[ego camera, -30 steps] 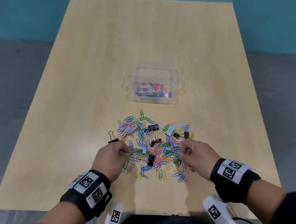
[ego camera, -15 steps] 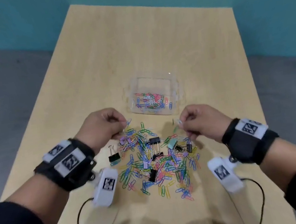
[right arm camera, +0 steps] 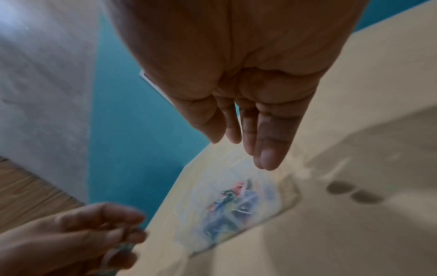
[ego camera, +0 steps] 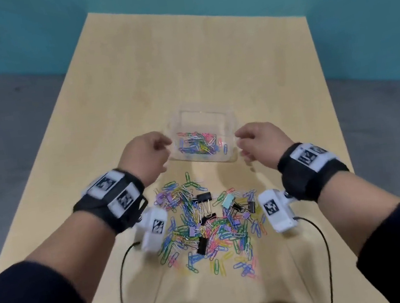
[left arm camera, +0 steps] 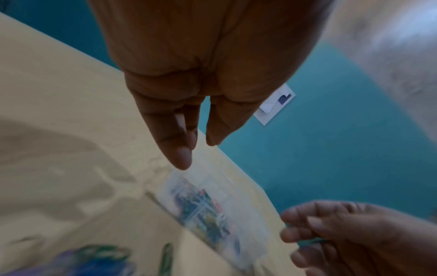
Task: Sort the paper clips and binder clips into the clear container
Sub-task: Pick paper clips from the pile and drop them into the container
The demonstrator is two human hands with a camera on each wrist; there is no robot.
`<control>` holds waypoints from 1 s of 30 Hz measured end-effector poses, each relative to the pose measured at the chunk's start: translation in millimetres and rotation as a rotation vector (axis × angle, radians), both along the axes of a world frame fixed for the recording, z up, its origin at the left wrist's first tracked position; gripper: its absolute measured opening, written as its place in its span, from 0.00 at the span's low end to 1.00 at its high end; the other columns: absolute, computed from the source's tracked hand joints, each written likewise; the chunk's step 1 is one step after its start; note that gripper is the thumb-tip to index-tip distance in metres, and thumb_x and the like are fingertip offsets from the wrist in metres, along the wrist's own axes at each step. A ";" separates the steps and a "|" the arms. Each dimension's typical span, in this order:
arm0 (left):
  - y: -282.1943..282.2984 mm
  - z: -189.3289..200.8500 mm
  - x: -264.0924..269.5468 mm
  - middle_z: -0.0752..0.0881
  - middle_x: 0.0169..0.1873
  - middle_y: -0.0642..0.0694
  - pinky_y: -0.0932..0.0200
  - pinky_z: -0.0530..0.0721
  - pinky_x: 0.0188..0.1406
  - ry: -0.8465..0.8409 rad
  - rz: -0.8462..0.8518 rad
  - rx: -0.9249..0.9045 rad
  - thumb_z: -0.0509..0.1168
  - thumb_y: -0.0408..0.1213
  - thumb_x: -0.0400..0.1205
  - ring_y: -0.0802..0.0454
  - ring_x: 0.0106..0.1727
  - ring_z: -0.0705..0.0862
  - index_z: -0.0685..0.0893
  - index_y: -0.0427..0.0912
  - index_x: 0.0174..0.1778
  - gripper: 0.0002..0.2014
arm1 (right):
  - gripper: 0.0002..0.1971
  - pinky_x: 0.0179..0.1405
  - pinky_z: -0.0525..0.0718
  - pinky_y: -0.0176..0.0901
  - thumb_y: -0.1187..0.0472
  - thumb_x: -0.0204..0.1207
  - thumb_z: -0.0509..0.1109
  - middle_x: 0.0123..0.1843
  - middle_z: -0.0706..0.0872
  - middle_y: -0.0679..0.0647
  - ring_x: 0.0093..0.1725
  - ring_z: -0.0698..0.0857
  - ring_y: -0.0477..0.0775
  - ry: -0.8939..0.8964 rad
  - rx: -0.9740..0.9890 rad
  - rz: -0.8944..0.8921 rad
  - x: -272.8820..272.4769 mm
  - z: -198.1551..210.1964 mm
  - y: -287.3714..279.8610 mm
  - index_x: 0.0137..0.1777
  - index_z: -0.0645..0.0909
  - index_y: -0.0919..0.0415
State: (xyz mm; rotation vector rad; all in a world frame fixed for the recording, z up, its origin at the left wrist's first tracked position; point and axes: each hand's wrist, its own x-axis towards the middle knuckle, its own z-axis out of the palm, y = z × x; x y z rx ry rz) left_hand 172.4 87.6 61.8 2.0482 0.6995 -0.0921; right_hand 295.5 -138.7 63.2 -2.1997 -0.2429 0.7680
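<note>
The clear container (ego camera: 236, 157) stands mid-table with several coloured paper clips inside. My left hand (ego camera: 166, 147) hovers at its near-left corner, fingers curled. In the right wrist view the left hand (right arm camera: 123, 240) pinches a greenish paper clip (right arm camera: 121, 247). My right hand (ego camera: 240, 141) hovers at the near-right corner, fingers curled; in the left wrist view the right hand (left arm camera: 295, 233) has a teal sliver pinched between its fingers. The loose pile of paper clips (ego camera: 219, 232) lies nearer me, with black binder clips (ego camera: 203, 198) mixed in. Both wrist views are blurred.
The light wooden table (ego camera: 182, 64) stretches bare beyond the container to its far edge at a teal wall. Grey seating flanks both sides. A black cable (ego camera: 120, 276) loops from the left wrist camera over the table's near edge.
Both hands rose from the pile with clips and travelled forward; they now sit at the container's near corners instead of just short of it. The pile stays put.
</note>
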 end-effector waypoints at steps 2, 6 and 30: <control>0.3 -5.0 -44.8 0.85 0.40 0.50 0.52 0.87 0.40 0.059 -0.057 0.137 0.62 0.32 0.79 0.48 0.35 0.87 0.85 0.47 0.47 0.08 | 0.14 0.57 0.85 0.57 0.63 0.79 0.63 0.52 0.88 0.54 0.49 0.87 0.57 -0.116 -0.132 0.105 -13.7 -11.3 -39.0 0.63 0.82 0.58; -31.7 -26.0 -142.3 0.80 0.39 0.47 0.51 0.82 0.38 0.067 -0.366 0.448 0.54 0.40 0.77 0.44 0.37 0.82 0.82 0.47 0.40 0.11 | 0.23 0.63 0.78 0.48 0.70 0.77 0.59 0.67 0.81 0.59 0.64 0.80 0.62 -0.342 -0.437 0.452 -68.9 -38.6 -102.0 0.72 0.76 0.59; -72.5 -80.7 -210.8 0.83 0.61 0.32 0.47 0.68 0.65 0.034 -0.659 0.797 0.52 0.41 0.76 0.34 0.62 0.80 0.83 0.30 0.61 0.25 | 0.37 0.80 0.55 0.52 0.74 0.70 0.57 0.84 0.53 0.68 0.83 0.50 0.68 -0.469 -0.575 0.748 -156.0 -58.9 -116.8 0.82 0.51 0.71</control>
